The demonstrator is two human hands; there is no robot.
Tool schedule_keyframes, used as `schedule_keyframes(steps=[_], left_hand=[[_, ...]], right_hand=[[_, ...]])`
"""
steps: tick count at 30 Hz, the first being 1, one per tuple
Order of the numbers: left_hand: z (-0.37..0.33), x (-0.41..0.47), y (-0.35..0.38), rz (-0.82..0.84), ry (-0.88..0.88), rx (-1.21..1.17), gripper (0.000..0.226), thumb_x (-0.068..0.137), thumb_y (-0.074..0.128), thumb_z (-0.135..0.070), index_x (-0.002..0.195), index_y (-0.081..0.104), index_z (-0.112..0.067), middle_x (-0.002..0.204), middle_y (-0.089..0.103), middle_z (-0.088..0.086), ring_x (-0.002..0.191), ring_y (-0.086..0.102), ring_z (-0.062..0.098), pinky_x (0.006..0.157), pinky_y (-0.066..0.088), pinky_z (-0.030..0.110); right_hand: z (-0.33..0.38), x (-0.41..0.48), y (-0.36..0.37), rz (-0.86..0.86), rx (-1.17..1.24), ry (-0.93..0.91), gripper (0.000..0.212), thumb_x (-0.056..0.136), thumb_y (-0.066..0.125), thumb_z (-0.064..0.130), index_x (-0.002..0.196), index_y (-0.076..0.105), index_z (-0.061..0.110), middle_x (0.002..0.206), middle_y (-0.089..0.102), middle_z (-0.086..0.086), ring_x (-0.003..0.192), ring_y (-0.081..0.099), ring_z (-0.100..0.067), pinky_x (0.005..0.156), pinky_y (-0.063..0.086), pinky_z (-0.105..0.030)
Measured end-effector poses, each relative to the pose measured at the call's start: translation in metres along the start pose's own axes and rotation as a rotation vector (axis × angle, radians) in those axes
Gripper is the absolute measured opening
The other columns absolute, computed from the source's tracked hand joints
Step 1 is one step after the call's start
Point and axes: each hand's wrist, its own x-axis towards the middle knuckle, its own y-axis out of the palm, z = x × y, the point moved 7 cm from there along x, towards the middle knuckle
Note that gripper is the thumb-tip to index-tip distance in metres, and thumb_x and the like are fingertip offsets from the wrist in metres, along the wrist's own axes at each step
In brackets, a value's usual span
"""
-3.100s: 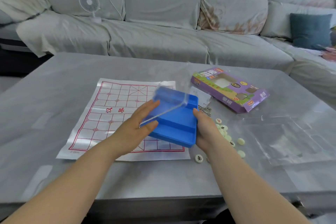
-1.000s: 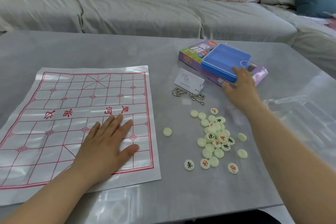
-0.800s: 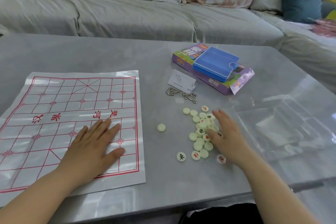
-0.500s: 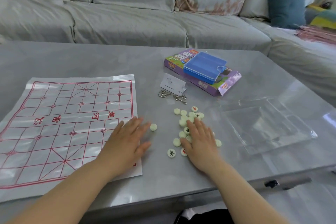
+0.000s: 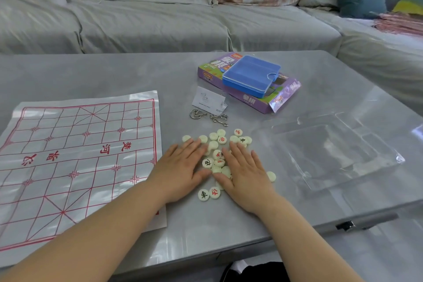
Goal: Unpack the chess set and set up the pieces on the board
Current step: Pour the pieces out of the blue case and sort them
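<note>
Item 1, left hand [image 5: 180, 167]: flat, fingers straight, pressing the left flank of the pieces [image 5: 207, 163]; nothing gripped.
Item 2, right hand [image 5: 245, 171]: the same, flat on the right flank. I judge the two palms bracket the heap so I can spread and sort it.
Item 3, pieces: cream discs heaped on the counter [image 5: 114, 71], just beside the board [image 5: 80, 155]; none on it yet.
Item 4, blue case [image 5: 250, 75]: set on the purple box [image 5: 251, 102], well apart, likely to keep the working area free.
</note>
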Motion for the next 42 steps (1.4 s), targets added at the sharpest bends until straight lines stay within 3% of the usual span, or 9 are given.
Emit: schedule_keyframes(steps=[4,10,17,20,23,27,33,38,42], left_hand=[[0.014,0.001,-0.001,0.006,-0.043,-0.012,0.131,0.032,-0.031,-0.082,0.145,0.003,-0.027,0.155,-0.001,-0.008,0.141,-0.004,0.007,0.111,-0.004,0.023],[0.017,0.006,-0.017,-0.145,-0.097,-0.115,0.078,0.073,0.005,-0.055,0.145,0.011,-0.025,0.154,0.009,-0.006,0.140,0.011,0.011,0.108,0.006,0.021],[0.020,0.035,-0.004,0.008,-0.059,-0.048,0.057,0.096,0.019,-0.046,0.145,0.007,-0.021,0.155,0.000,-0.005,0.142,0.000,0.008,0.113,-0.002,0.027],[0.022,0.029,-0.002,0.022,-0.030,-0.017,0.083,0.074,-0.002,-0.066,0.146,0.002,-0.023,0.154,-0.005,-0.008,0.141,-0.003,0.006,0.111,-0.007,0.025],[0.022,0.015,0.002,0.022,-0.022,-0.013,0.100,0.053,-0.017,-0.063,0.145,-0.004,-0.025,0.154,-0.009,-0.009,0.141,-0.007,0.005,0.108,-0.011,0.023],[0.017,0.005,0.004,0.022,-0.021,-0.032,0.099,0.052,-0.019,-0.061,0.145,-0.006,-0.027,0.153,-0.012,-0.010,0.140,-0.010,0.004,0.108,-0.013,0.023],[0.014,0.000,-0.005,-0.055,-0.051,-0.089,0.098,0.054,-0.020,-0.064,0.144,-0.002,-0.030,0.154,-0.009,-0.011,0.140,-0.010,0.003,0.106,-0.016,0.019],[-0.001,0.005,0.003,-0.003,0.012,0.007,0.128,0.033,-0.044,-0.074,0.145,0.001,-0.030,0.154,-0.005,-0.010,0.141,-0.009,0.006,0.102,-0.018,0.021],[0.003,0.014,0.000,0.035,-0.018,0.019,0.102,0.054,-0.019,-0.069,0.145,0.001,-0.028,0.155,-0.006,-0.008,0.141,-0.010,0.007,0.110,-0.012,0.027]], right_hand=[[-0.009,0.005,-0.001,-0.056,-0.011,0.063,0.111,0.049,-0.018,0.070,0.146,0.001,0.021,0.155,-0.008,0.001,0.143,-0.010,-0.013,0.113,-0.011,-0.029],[0.010,0.013,-0.007,-0.104,0.058,-0.052,0.098,0.057,-0.011,0.061,0.146,0.002,0.021,0.155,-0.007,0.004,0.143,-0.008,-0.010,0.103,-0.018,-0.017],[0.030,0.011,0.004,0.032,0.051,-0.215,0.092,0.068,0.001,0.066,0.146,0.013,0.018,0.156,-0.003,0.004,0.143,-0.007,-0.008,0.103,-0.018,-0.019],[0.021,0.010,-0.002,0.013,0.080,-0.183,0.095,0.067,-0.005,0.073,0.146,0.008,0.021,0.155,-0.006,0.005,0.142,-0.009,-0.006,0.104,-0.019,-0.017],[-0.005,0.018,-0.016,-0.108,0.066,-0.034,0.093,0.068,-0.004,0.070,0.146,0.003,0.020,0.155,-0.008,0.003,0.143,-0.008,-0.010,0.106,-0.016,-0.018],[-0.026,0.027,-0.017,-0.065,0.088,0.146,0.068,0.094,0.027,0.049,0.146,0.000,0.016,0.155,-0.009,-0.002,0.143,-0.010,-0.015,0.114,-0.008,-0.026],[-0.001,0.023,-0.004,0.004,0.077,-0.027,0.068,0.092,0.020,0.055,0.146,0.004,0.018,0.156,-0.004,0.003,0.142,-0.009,-0.009,0.111,-0.014,-0.024],[-0.004,0.024,-0.010,-0.022,0.119,-0.031,0.076,0.078,0.011,0.057,0.146,0.009,0.022,0.156,0.000,0.005,0.143,-0.005,-0.007,0.111,-0.012,-0.023],[-0.025,0.031,-0.015,-0.037,0.073,0.101,0.061,0.096,0.026,0.045,0.146,0.005,0.018,0.156,-0.002,0.001,0.143,-0.005,-0.012,0.114,-0.007,-0.028]])
